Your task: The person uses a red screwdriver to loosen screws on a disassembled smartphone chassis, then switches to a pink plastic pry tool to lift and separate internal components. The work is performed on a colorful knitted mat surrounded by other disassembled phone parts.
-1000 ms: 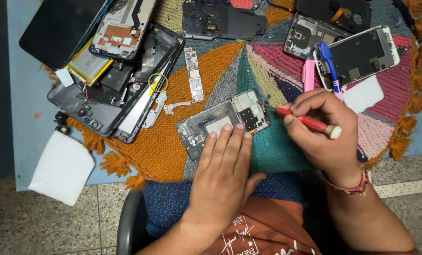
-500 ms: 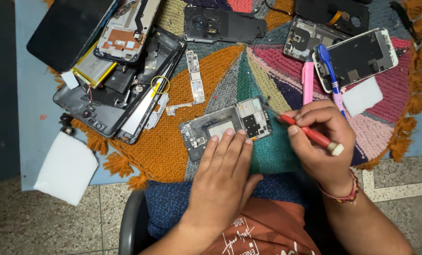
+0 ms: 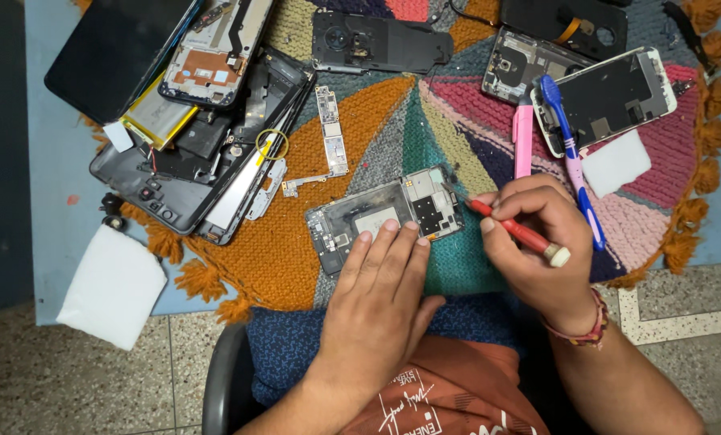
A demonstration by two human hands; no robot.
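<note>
1. Pressing flat on an opened phone frame (image 3: 384, 217), the left hand (image 3: 380, 298) lays its fingers (image 3: 392, 242), spread slightly apart, along the frame's near edge on a multicoloured knitted mat (image 3: 360, 137).
2. The right hand (image 3: 538, 250) has its fingers clamped on a red-handled screwdriver (image 3: 517, 232), whose tip meets the frame's right edge.
3. The frame lies near the mat's front edge, just above the person's lap; bare mat shows to its left and beyond it.
4. A pile of dismantled phones (image 3: 199, 137) crowds the left of the blue surface (image 3: 54, 185); a narrow circuit board (image 3: 330, 133) lies just beside it.
5. A pink tool (image 3: 523, 141), a blue toothbrush (image 3: 570, 157) and another opened phone (image 3: 610, 97) lie close behind the right hand.
6. A white pad (image 3: 110, 286) overhangs the surface's near edge at left.
</note>
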